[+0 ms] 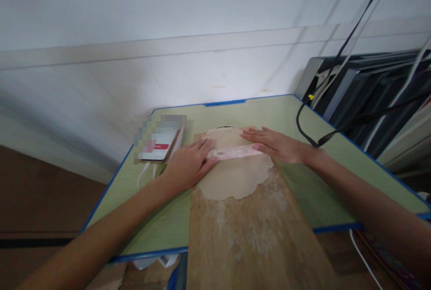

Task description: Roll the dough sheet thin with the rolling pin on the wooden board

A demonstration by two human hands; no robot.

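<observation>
At nine o'clock, the left hand [189, 162]: fingers [204, 144] loosely extended over one end of a pale, floury rolling pin [232, 152], thumb apart on the near side. At three o'clock, the right hand [271, 145]: fingers outstretched and flat, over the far right edge of a sheet of dough [232, 180], thumb against the pin's other end, not wrapped around it. Cannot tell how firmly pressed on either side.

Between both hands, the pin, lying crosswise on the dough, thin and broad with a ragged rim. Beneath, a wooden board [232, 236], running toward six o'clock past the near edge and streaked white (flour, by the look of it). Under the board, a pale green table [269, 110] with blue trim.

At ten o'clock, just beyond the left hand, a phone [160, 139], partly blurred into blocks, with a white cable [144, 173] at its near end. At two o'clock, a black cable [298, 117] with a yellow tie [311, 97], looping down by the right wrist; farther out, dark flat panels [367, 83]. Farthest, at twelve o'clock, a white wall [208, 7].
</observation>
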